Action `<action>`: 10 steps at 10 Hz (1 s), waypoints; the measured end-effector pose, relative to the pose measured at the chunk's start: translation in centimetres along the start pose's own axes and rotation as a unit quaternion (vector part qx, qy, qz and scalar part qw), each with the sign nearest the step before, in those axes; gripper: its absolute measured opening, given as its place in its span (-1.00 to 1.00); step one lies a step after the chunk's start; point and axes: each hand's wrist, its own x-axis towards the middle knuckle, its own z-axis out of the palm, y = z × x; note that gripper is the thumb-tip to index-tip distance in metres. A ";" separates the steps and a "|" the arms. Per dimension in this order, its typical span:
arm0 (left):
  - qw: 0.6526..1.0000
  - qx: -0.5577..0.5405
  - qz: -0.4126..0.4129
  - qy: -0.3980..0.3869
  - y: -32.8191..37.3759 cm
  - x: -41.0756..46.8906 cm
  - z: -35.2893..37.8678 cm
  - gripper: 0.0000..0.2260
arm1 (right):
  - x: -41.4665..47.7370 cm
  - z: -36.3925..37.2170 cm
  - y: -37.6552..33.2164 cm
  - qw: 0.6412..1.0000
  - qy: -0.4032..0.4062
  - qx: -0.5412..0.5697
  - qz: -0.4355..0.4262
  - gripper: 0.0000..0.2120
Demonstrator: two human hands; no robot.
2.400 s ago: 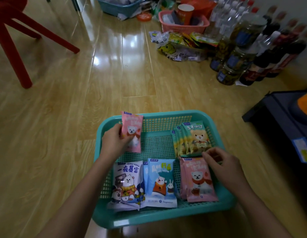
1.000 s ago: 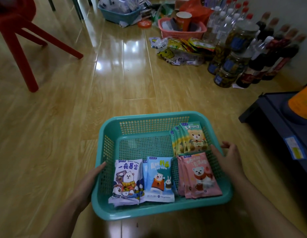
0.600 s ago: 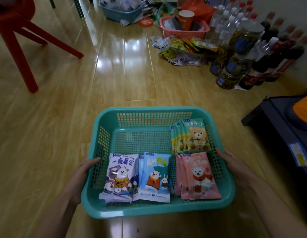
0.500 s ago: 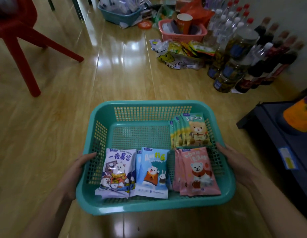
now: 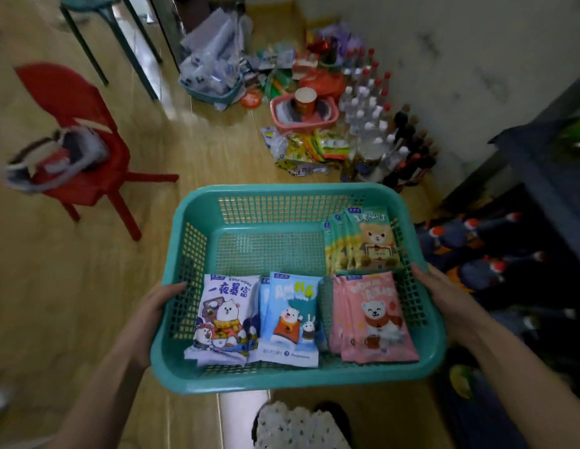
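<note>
the left hand (image 5: 149,315) grips the left wall of the teal basket (image 5: 282,191), thumb hooked over the rim, fingers hidden beneath. the right hand (image 5: 444,299) clasps the right wall, thumb along the rim. both forearms reach forward, the basket held between the hands. a purple packet (image 5: 225,315) lies by the left thumb, a pink packet (image 5: 376,319) by the right hand

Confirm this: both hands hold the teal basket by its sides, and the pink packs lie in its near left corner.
Wrong corner. The head view shows the pink packs in the near right corner of the teal basket; the left hand and right hand do hold it by its sides.
</note>
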 end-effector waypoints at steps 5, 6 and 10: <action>0.971 0.165 -0.055 -0.162 13.1 -18.7 9.5 -0.57 | -30.8 -2.5 -6.7 0.965 0.230 0.128 -0.016 -0.75; 0.945 0.247 -0.050 -0.208 13.4 -19.8 11.8 -0.48 | -36.6 -2.6 -4.0 0.938 0.287 0.190 -0.025 -0.71; 0.745 0.515 0.011 -0.424 4.4 -32.4 28.8 -0.81 | -60.2 1.1 11.9 0.738 0.519 0.421 -0.089 -0.83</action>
